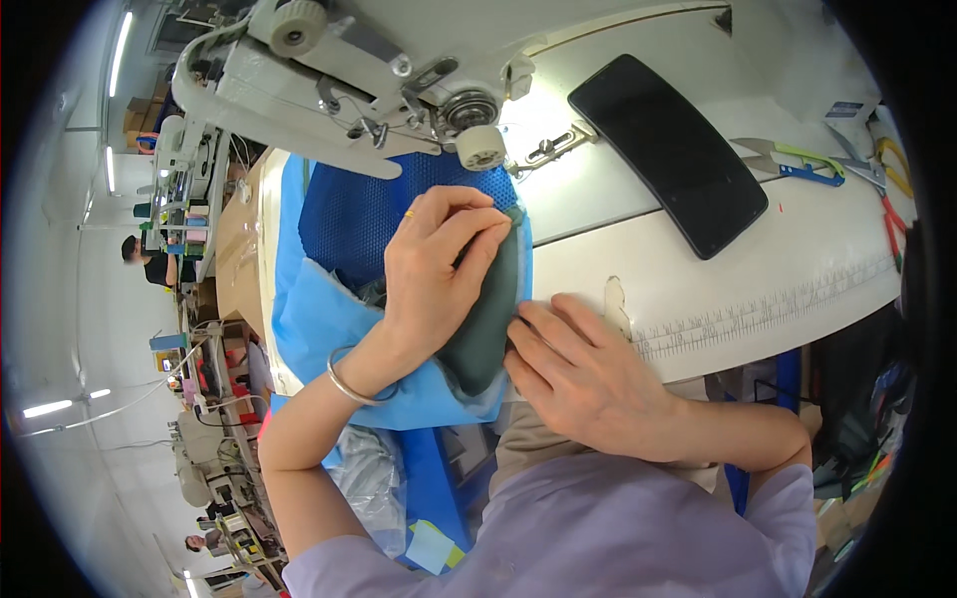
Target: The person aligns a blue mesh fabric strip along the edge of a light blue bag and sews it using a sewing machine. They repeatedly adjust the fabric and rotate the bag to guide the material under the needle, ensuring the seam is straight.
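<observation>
1. The sewing machine head (329, 100) is overhanging the far part of the fabric piece (309, 319).
2. The left hand (434, 274) is resting over the fabric piece; the right hand (588, 374) is lying at its right edge.
3. The phone (668, 154) is lying on the tabletop (563, 259), right of the fabric piece.
4. A pair of scissors (809, 175) is lying right of the phone.
5. The ruler scale (758, 311) is running along the tabletop's near edge.
</observation>
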A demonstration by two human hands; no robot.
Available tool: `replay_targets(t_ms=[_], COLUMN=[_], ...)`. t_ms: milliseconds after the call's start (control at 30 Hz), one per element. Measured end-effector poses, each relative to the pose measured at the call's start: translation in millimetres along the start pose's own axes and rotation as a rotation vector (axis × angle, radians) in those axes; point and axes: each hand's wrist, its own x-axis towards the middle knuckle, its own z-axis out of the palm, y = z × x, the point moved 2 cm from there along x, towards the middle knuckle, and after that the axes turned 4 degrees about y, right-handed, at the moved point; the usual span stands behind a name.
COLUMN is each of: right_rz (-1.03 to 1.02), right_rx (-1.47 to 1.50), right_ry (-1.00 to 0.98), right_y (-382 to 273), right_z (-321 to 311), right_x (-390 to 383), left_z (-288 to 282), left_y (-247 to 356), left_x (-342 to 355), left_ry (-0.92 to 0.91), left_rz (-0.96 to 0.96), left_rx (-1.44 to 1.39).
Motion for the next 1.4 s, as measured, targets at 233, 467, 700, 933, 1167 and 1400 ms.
replay_targets(t_ms=[233, 467, 700, 933, 1167, 1400], right_rz=[0.000, -0.003, 0.003, -0.001, 0.015, 0.179], right_rx=[0.049, 0.064, 0.067, 0.069, 0.072, 0.220], right_ry=[-0.016, -0.037, -0.054, -0.090, -0.119, -0.121], right_y=[0.3, -3.0, -7.4, -7.2, -0.4, 4.1], right_z=[-0.7, 1.0, 5.8, 7.8, 11.1, 6.7], right_x=[3.4, 7.2, 11.4, 16.6, 29.5, 30.9], left_z=[2.6, 4.9, 10.5, 12.3, 13.4, 9.0], left_y=[-3.1, -8.2, -8.8, -14.3, -27.1, -33.9], left_x=[-15.8, -17.1, -20.4, -19.3, -5.7, 2.2], left_ry=[0.019, 0.000, 0.034, 0.035, 0.030, 0.021], left_rz=[0.093, 0.251, 0.276, 0.265, 0.302, 0.327], left_rx=[-0.025, 0.071, 0.106, 0.071, 0.117, 0.122])
